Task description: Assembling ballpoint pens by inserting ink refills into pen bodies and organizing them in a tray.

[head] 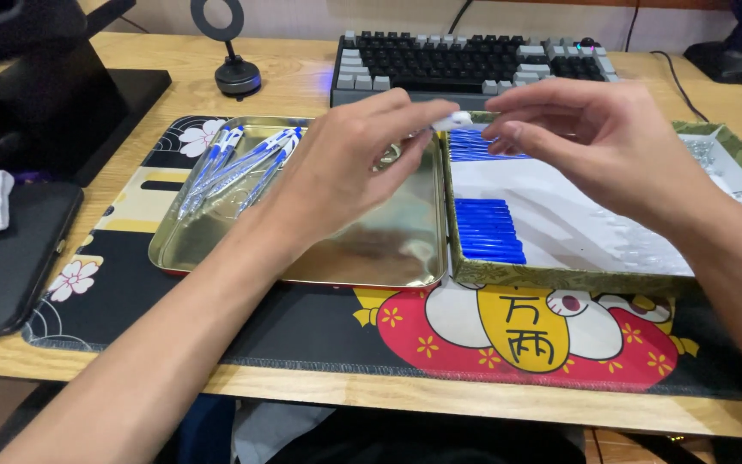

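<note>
Over a wooden desk (pixel 302 86) and printed mat (pixel 319 326), the left hand (pixel 345 163) and right hand (pixel 594 146) are pinching a small white pen part (pixel 453 121) between fingertips above the box's rim (pixel 560 277), where a slipping grip could be dropping it among the blue refills (pixel 489 230).

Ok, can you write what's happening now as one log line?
left hand: pinching white pen part | right hand: pinching same part | metal tray: finished pens | box: blue pieces

Both hands, left (pixel 349 159) and right (pixel 599 142), and forearms are bare: no sleeves, rings or watch.
</note>
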